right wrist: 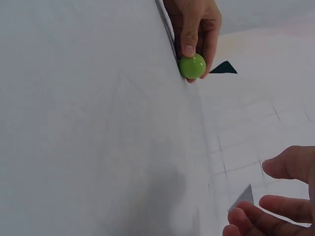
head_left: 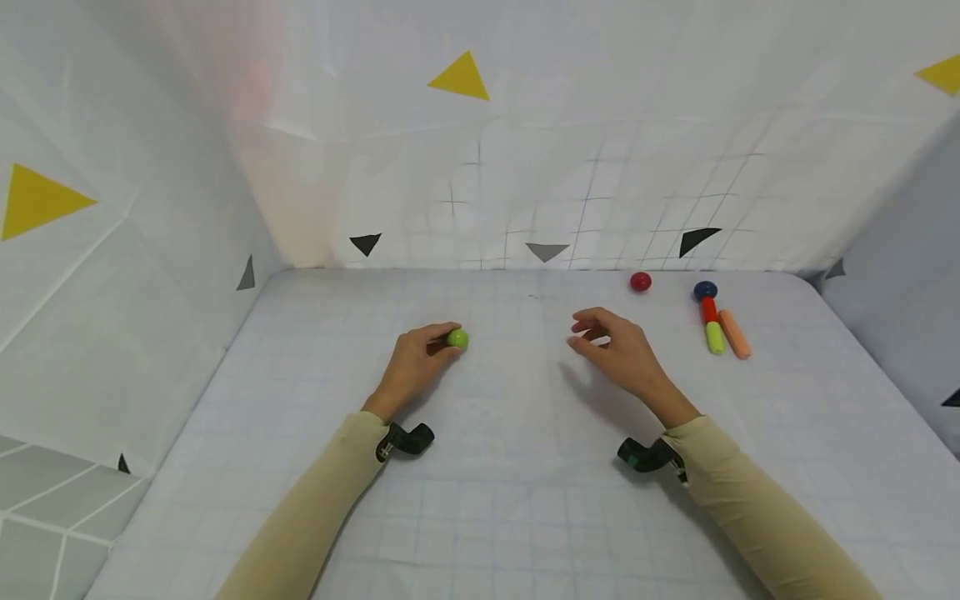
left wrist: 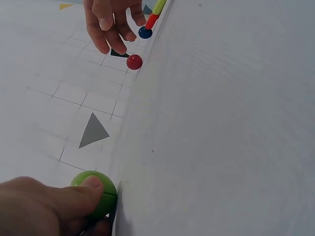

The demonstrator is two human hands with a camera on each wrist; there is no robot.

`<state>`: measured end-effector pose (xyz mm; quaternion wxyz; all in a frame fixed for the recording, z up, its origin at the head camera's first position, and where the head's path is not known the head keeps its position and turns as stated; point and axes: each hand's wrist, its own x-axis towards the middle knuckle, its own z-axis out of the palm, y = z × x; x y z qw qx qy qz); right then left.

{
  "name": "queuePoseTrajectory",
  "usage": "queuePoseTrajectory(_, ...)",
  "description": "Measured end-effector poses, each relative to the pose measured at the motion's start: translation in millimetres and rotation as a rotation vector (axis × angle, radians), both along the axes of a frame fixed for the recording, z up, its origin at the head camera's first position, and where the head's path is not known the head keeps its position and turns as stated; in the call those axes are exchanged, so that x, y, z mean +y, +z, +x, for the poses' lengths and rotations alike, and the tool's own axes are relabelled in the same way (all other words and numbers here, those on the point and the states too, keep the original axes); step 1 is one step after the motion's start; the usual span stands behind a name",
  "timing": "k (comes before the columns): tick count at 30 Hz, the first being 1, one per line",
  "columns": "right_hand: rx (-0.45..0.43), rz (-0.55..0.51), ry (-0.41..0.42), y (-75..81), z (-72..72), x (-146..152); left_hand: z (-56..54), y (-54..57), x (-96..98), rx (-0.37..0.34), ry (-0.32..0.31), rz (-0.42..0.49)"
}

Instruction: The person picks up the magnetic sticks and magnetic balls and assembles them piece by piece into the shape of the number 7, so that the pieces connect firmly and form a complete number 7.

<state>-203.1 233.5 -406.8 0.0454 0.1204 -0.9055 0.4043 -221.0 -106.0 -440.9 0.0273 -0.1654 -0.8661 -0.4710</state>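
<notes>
A small green ball (head_left: 458, 339) is pinched between the thumb and fingers of my left hand (head_left: 417, 360), low at the tabletop left of centre. In the left wrist view the thumb presses on the green ball (left wrist: 101, 196), which has a thin seam line. My right hand (head_left: 618, 350) hovers above the table to the right, its fingers loosely bent and apart, with nothing between them. In the right wrist view the fingers of the right hand (right wrist: 280, 201) show at the lower right, well away from the green ball (right wrist: 192, 66).
A red ball (head_left: 641, 282) lies near the back edge of the white table (head_left: 487, 517). Right of it are a dark blue ball (head_left: 705, 290), a red-and-lime stick (head_left: 715, 337) touching it, and an orange stick (head_left: 735, 335). White walls with triangles enclose the table.
</notes>
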Motion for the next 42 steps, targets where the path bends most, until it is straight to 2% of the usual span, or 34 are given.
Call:
queuePoseTrajectory(5,-0.01,0.014,-0.043,8.0,-3.0,15,1.5,-1.4,-2.0,-0.007,0.002,0.015)
queuePoseTrajectory(12,0.014,0.03,-0.094,16.5,-3.4,38,3.3,-1.2,-4.3,-0.062,0.033,0.062)
queuePoseTrajectory(17,0.032,0.057,-0.137,16.1,-3.2,53,3.0,-1.3,-3.7,-0.066,0.036,0.087)
queuePoseTrajectory(33,0.1,0.101,-0.243,16.6,1.7,87,2.9,-0.7,-3.0,-0.075,0.049,0.082)
queuePoseTrajectory(42,0.114,0.164,-0.32,13.4,-1.1,110,0.3,-2.2,-3.4,-0.082,0.05,0.088)
